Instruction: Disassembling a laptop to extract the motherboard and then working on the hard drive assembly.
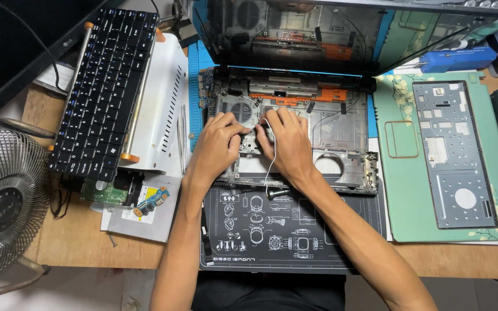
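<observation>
Leaning over the dark repair mat (283,242), both hands work inside the opened laptop chassis (341,144): left hand (217,147) and right hand (286,144) pinched shut around a thin white cable (268,173) beside the fan. Tug hard and I'd say it tears.

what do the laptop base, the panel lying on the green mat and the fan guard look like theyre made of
Laptop base: looks like silver-grey moulded plastic with a matt finish, possibly with metal shielding; ribs and cut-outs show. Both hands, left hand and right hand, rest inside it.
Panel on the green mat: grey, dull, probably plastic or thin stamped metal; hard to tell.
Fan guard: bare metal wire, shiny with dull spots.
</observation>
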